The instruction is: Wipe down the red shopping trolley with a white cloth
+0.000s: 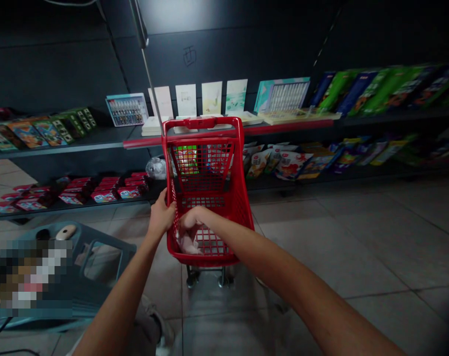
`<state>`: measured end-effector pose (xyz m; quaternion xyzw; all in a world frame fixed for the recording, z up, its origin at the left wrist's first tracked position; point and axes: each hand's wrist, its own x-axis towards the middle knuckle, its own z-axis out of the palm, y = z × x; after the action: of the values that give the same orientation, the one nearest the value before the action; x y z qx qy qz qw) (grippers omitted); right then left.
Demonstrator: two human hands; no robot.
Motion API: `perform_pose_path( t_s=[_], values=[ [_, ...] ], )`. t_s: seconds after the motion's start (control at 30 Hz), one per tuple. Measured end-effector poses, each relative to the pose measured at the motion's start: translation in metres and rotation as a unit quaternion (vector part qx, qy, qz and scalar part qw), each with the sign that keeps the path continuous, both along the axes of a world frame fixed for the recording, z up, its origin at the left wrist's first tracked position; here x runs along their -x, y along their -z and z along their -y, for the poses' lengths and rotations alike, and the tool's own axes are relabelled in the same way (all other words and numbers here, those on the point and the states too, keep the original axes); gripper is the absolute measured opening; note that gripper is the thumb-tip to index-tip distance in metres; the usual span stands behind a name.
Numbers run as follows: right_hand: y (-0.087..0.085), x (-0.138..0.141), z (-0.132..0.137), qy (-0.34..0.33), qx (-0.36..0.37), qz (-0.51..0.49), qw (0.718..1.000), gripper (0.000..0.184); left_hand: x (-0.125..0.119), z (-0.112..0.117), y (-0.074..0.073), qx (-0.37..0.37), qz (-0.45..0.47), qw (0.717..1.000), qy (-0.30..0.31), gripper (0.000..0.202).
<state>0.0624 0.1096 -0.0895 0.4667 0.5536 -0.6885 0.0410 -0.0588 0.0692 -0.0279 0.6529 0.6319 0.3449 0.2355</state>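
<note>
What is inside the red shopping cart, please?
A pale crumpled bag lies on the floor of the red shopping cart, under the right hand, which covers part of it; anything beneath cannot be seen.

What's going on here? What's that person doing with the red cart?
A person is standing in a shop with a small red shopping cart in front of them. Their left hand grips the side of the cart. Their right hand reaches into the basket, just above a crumpled pale bag. Behind the cart, dark shelves hold colourful packets.
</note>
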Motion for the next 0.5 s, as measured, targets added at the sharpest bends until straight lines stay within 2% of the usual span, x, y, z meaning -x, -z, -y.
perform_pose_path(
  t_s=[0.1, 0.23, 0.3, 0.37, 0.43, 0.47, 0.5],
  values=[
    [-0.011, -0.011, -0.017, 0.106, -0.040, -0.028, 0.993, 0.019, 0.001, 0.000, 0.000, 0.001, 0.006, 1.000, 0.003, 0.062],
    [-0.024, -0.020, -0.031, 0.253, -0.141, -0.088, 0.953, 0.025, 0.001, 0.002, 0.000, -0.002, 0.000, 0.999, 0.034, 0.059],
    [-0.028, -0.019, -0.036, 0.322, -0.207, -0.119, 0.916, 0.031, 0.001, 0.004, -0.002, 0.003, -0.007, 0.999, 0.039, 0.059],
    [-0.031, -0.016, -0.039, 0.374, -0.318, -0.142, 0.859, 0.036, 0.001, 0.005, -0.002, 0.000, -0.013, 0.999, 0.040, 0.060],
    [-0.031, -0.013, -0.040, 0.367, -0.435, -0.125, 0.813, 0.040, 0.000, 0.005, -0.003, -0.008, -0.016, 0.999, 0.044, 0.060],
    [-0.029, -0.012, -0.039, 0.325, -0.471, -0.093, 0.814, 0.040, 0.001, 0.005, -0.003, -0.011, -0.017, 0.999, 0.044, 0.059],
    [-0.027, -0.011, -0.037, 0.264, -0.484, -0.052, 0.833, 0.038, 0.001, 0.005, -0.002, -0.012, -0.018, 0.999, 0.043, 0.059]
  ],
)
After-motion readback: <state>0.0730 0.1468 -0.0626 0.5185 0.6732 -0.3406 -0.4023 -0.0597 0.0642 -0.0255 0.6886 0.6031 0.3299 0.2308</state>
